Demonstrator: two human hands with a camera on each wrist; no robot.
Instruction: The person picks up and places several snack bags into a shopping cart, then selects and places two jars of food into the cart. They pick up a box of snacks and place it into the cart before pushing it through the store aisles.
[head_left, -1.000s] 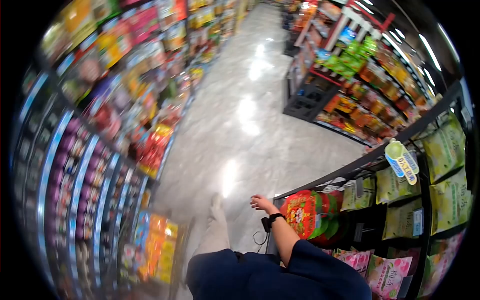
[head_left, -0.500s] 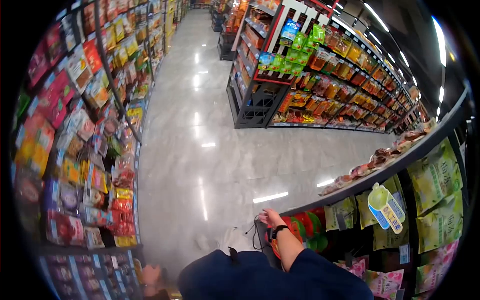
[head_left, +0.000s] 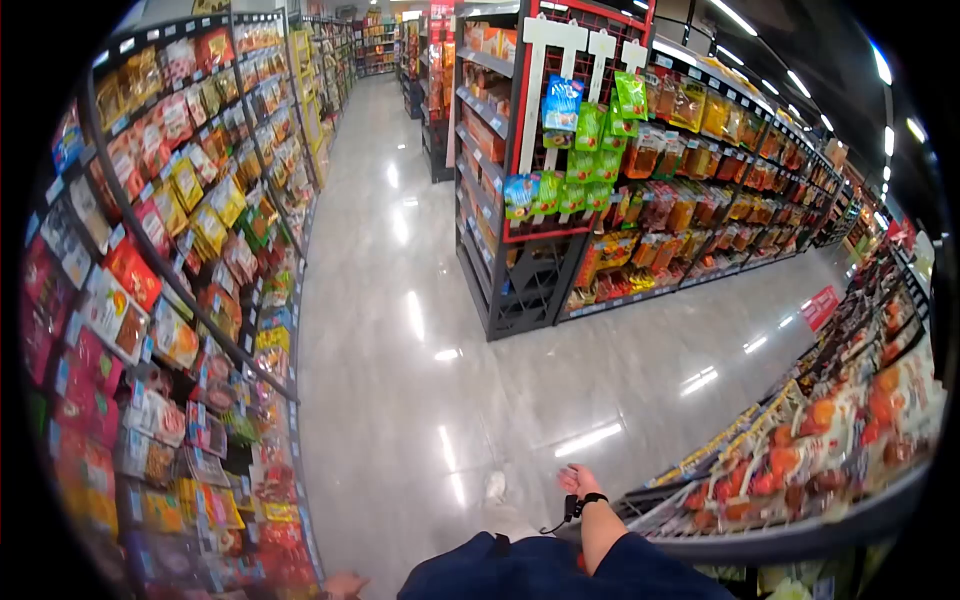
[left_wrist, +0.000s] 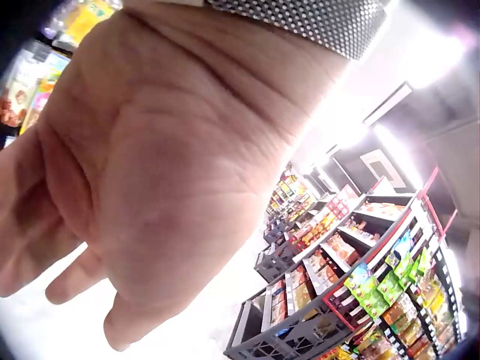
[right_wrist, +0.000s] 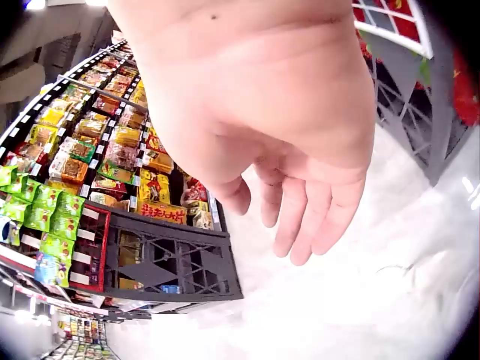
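Note:
My right hand (head_left: 578,480) hangs low over the shiny floor, just left of a low display of orange and red packets (head_left: 800,465). It holds nothing. In the right wrist view the right hand (right_wrist: 300,217) has relaxed, nearly straight fingers pointing down at the floor. A black band sits on that wrist (head_left: 592,499). Only a sliver of my left hand (head_left: 345,585) shows at the bottom edge, close to the left shelves. The left wrist view shows the left hand (left_wrist: 75,247) empty, palm to the camera, fingers loosely bent.
Tall shelves of snack packets (head_left: 170,300) line the left side. A dark shelf unit with a red end rack of hanging green packets (head_left: 570,170) stands ahead on the right. The glossy grey aisle floor (head_left: 400,330) runs between them and branches right.
The view has swung up and along the aisle. The rack of red and green bags beside my right hand is gone from view; the hand now hangs lower beside a low display.

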